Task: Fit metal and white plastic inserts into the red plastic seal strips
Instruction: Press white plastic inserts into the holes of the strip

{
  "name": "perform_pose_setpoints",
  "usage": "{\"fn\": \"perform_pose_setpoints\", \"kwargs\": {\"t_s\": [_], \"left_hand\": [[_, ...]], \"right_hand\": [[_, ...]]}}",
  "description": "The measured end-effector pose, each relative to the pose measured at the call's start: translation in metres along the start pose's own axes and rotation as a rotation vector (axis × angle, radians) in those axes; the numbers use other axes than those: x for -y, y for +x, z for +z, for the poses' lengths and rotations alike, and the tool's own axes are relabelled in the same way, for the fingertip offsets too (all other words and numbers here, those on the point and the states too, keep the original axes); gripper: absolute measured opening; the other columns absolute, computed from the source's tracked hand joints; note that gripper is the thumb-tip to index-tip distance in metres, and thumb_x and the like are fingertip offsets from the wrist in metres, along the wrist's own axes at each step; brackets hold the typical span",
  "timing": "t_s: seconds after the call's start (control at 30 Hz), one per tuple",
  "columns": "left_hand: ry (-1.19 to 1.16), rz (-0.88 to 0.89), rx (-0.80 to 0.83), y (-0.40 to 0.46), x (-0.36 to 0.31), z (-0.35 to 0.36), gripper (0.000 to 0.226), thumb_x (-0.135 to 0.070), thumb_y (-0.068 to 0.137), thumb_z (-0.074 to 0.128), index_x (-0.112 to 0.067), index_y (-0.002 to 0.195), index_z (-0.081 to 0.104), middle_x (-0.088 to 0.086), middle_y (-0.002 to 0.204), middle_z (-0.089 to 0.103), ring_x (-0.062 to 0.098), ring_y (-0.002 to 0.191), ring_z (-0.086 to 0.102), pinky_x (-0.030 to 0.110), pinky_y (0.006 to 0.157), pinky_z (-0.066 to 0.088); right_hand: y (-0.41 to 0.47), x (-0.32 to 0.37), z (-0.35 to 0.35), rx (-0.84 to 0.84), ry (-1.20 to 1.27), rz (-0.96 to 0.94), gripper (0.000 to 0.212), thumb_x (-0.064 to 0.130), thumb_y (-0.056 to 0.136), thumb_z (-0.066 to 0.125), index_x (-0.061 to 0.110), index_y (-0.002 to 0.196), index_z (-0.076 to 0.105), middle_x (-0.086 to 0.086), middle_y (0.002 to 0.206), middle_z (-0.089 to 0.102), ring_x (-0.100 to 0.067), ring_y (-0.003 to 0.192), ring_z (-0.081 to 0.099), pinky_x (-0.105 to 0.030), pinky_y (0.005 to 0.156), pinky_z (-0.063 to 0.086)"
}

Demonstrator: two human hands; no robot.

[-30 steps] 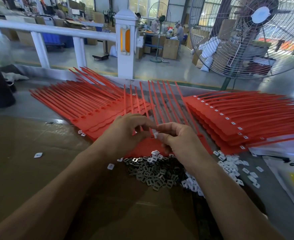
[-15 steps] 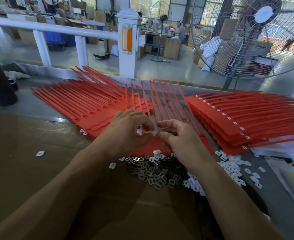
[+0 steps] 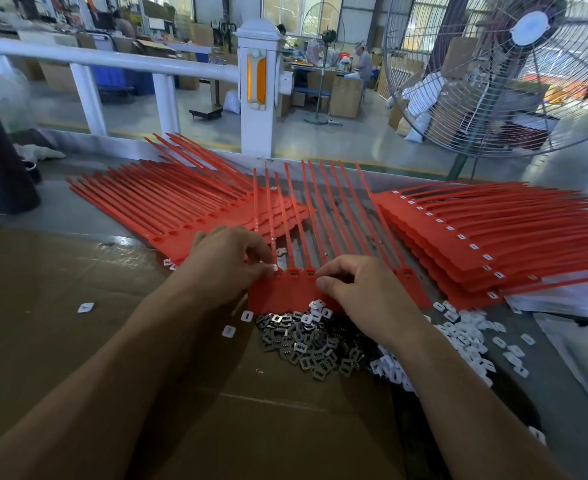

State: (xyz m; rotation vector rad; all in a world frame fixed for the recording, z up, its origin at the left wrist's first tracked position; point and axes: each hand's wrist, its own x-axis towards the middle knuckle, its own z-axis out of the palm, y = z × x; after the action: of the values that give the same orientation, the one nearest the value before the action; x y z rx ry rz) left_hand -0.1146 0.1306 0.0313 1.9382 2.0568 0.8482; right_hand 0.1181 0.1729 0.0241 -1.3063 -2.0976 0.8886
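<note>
A red seal strip sheet (image 3: 287,294) lies in front of me, its thin tails pointing away. My left hand (image 3: 225,261) pinches its upper left corner, fingertips pressing a small white insert into a socket there. My right hand (image 3: 358,285) rests on the sheet's right half, thumb and forefinger curled at a socket; whether they hold an insert is hidden. Just below the sheet lies a heap of grey metal inserts (image 3: 306,341). White plastic inserts (image 3: 465,337) are scattered to the right of it.
A stack of red strips with empty sockets (image 3: 168,209) fans out at the left; a stack with white inserts fitted (image 3: 476,237) lies at the right. Brown cardboard (image 3: 78,341) covers the near table. A large fan (image 3: 514,71) and white railing (image 3: 112,60) stand behind.
Both hands have dropped from above the sheet onto its socket row. The left fingertips now press down at the left corner, and the right hand has spread to the right.
</note>
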Motion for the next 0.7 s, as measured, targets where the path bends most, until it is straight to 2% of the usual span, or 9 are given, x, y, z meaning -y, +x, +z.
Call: {"fn": "perform_pose_setpoints", "kwargs": {"t_s": [0.1, 0.3, 0.37, 0.43, 0.53, 0.7], "left_hand": [[0.036, 0.021, -0.006, 0.0009, -0.0003, 0.0050, 0.009, -0.043, 0.085, 0.076, -0.040, 0.090, 0.070, -0.026, 0.096, 0.058, 0.009, 0.105, 0.051, 0.040, 0.100, 0.030], [0.061, 0.024, -0.007, 0.0016, -0.0010, 0.0065, 0.011, -0.043, 0.085, 0.076, -0.040, 0.094, 0.071, -0.027, 0.095, 0.056, 0.008, 0.106, 0.047, 0.035, 0.093, 0.022], [0.072, 0.030, -0.007, 0.0009, -0.0013, 0.0045, 0.011, -0.041, 0.085, 0.077, -0.042, 0.094, 0.071, -0.029, 0.094, 0.054, 0.008, 0.107, 0.048, 0.036, 0.096, 0.025], [0.063, 0.029, -0.005, 0.0003, -0.0009, 0.0024, 0.011, -0.036, 0.087, 0.076, -0.043, 0.094, 0.071, -0.030, 0.094, 0.055, 0.008, 0.106, 0.051, 0.042, 0.104, 0.035], [0.048, 0.046, -0.005, -0.0006, -0.0010, 0.0009, 0.014, -0.030, 0.090, 0.073, -0.044, 0.094, 0.071, -0.030, 0.094, 0.058, 0.008, 0.105, 0.053, 0.045, 0.103, 0.041], [0.188, 0.133, 0.021, -0.0019, -0.0020, 0.0007, 0.013, -0.036, 0.094, 0.068, -0.045, 0.102, 0.072, -0.029, 0.096, 0.054, 0.004, 0.108, 0.041, 0.033, 0.096, 0.021]], "right_hand": [[0.0004, -0.0004, 0.0009, -0.002, -0.012, 0.000, 0.007, 0.035, 0.097, 0.070, 0.035, 0.103, 0.075, 0.025, 0.099, 0.067, 0.010, 0.092, 0.060, -0.009, 0.073, 0.037], [0.0003, 0.0000, 0.0009, 0.005, -0.017, 0.007, 0.007, 0.036, 0.097, 0.071, 0.036, 0.103, 0.075, 0.022, 0.099, 0.068, 0.007, 0.092, 0.062, -0.012, 0.074, 0.041], [0.0001, 0.0000, 0.0004, 0.007, -0.006, 0.015, 0.007, 0.036, 0.097, 0.071, 0.036, 0.102, 0.074, 0.022, 0.099, 0.068, 0.005, 0.092, 0.063, -0.013, 0.075, 0.043], [0.0000, -0.0001, -0.0004, 0.011, -0.007, 0.019, 0.007, 0.037, 0.097, 0.071, 0.036, 0.103, 0.074, 0.022, 0.099, 0.068, 0.005, 0.092, 0.062, -0.013, 0.075, 0.042], [-0.0002, -0.0001, -0.0007, 0.010, -0.017, 0.014, 0.007, 0.038, 0.097, 0.070, 0.037, 0.103, 0.074, 0.024, 0.099, 0.067, 0.007, 0.092, 0.061, -0.011, 0.074, 0.040], [-0.0009, -0.0006, -0.0016, 0.010, -0.009, 0.013, 0.007, 0.038, 0.097, 0.070, 0.037, 0.102, 0.074, 0.023, 0.099, 0.067, 0.007, 0.092, 0.061, -0.011, 0.074, 0.039]]}}
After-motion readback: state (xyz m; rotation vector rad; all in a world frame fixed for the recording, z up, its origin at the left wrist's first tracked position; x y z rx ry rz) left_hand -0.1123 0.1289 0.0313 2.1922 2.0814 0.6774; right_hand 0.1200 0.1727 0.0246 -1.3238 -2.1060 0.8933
